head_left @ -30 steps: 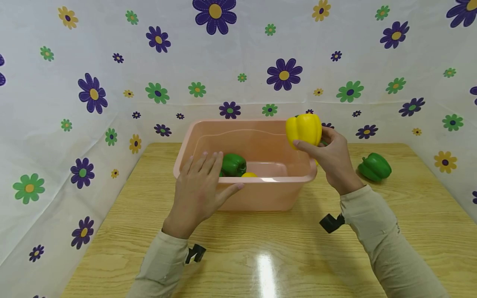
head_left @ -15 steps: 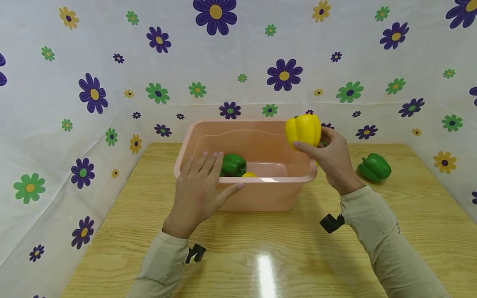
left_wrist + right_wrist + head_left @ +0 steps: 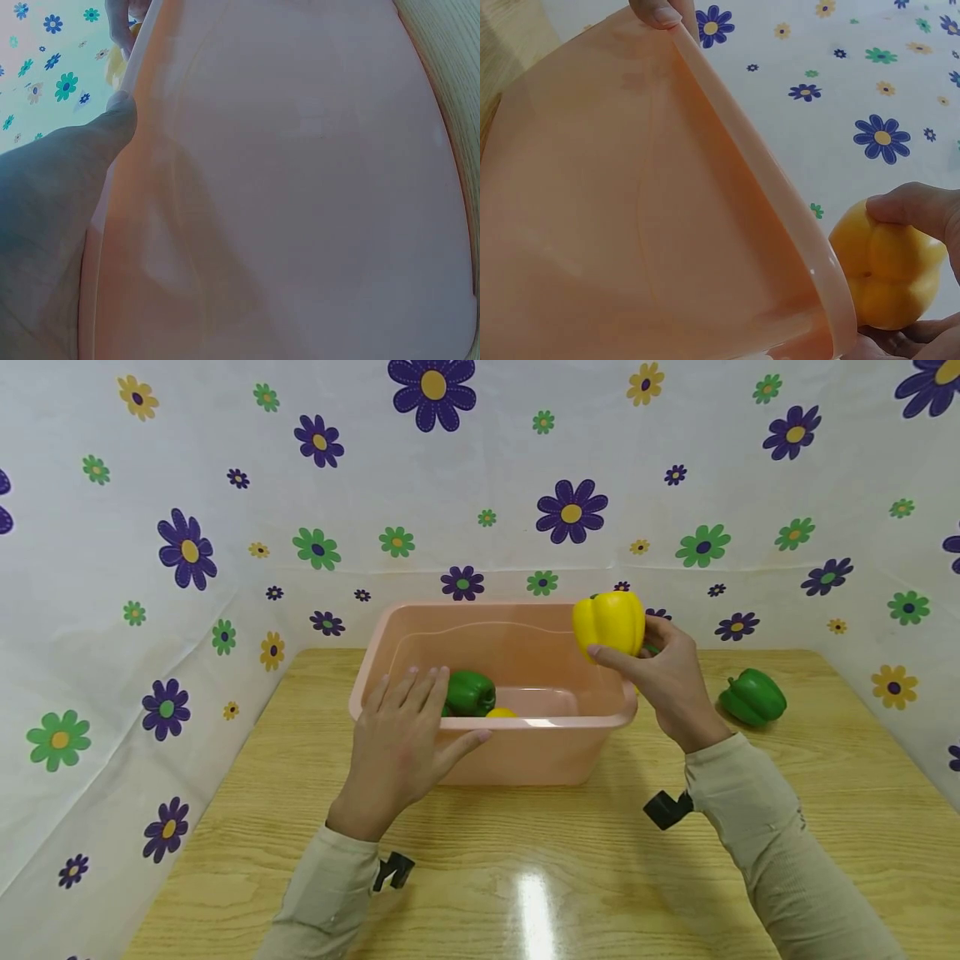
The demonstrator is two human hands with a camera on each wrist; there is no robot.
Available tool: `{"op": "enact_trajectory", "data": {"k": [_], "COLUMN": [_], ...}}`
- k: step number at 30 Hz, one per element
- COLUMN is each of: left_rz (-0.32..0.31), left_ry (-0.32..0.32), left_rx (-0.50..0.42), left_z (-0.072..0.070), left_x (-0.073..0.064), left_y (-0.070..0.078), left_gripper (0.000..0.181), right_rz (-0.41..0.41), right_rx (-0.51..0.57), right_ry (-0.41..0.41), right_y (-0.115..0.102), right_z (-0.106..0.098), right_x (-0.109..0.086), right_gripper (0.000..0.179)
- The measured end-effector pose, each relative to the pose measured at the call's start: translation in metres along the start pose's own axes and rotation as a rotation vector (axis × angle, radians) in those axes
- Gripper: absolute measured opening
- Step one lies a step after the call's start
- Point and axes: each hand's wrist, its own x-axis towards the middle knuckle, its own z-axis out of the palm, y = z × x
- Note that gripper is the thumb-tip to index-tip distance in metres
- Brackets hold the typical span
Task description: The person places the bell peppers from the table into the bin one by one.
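Note:
My right hand (image 3: 671, 681) holds a yellow bell pepper (image 3: 611, 625) above the right end of a pink plastic tub (image 3: 525, 752). In the right wrist view the thumb lies along one side of the yellow bell pepper (image 3: 885, 274), with other fingers beneath it. My left hand (image 3: 397, 747) rests over the tub's near rim on the left, fingers straight, thumb spread along the front. A green bell pepper (image 3: 471, 693) lies inside the tub beside those fingers. Next to it shows the top of something yellow (image 3: 501, 712), mostly hidden by the rim.
Another green bell pepper (image 3: 753, 697) lies on the wooden table (image 3: 480, 852) right of the tub. Bits of green and yellow peek out around my right hand, largely hidden. A white flowered cloth (image 3: 480, 468) hangs behind and at both sides.
Almost nothing differs. The yellow bell pepper has shifted very slightly left in my right hand's hold; the left hand and the tub stay put.

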Motion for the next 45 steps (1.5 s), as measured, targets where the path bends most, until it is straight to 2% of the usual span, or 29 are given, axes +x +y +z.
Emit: {"op": "enact_trajectory", "data": {"k": [27,45], "left_rz": [0.013,0.004], "left_ry": [0.022,0.008], "left_rx": [-0.001,-0.002], "left_z": [0.0017,0.0023], "left_x": [0.0003,0.0001], "left_y": [-0.0006,-0.0003], "left_gripper": [0.092,0.092], "right_rz": [-0.008,-0.003], "right_rx": [-0.017,-0.010], "right_ry": [-0.009,-0.015], "right_y": [0.0003,0.0001], "right_z": [0.0003,-0.0002], "right_x": [0.0000,0.0003], "right_gripper": [0.081,0.083]}}
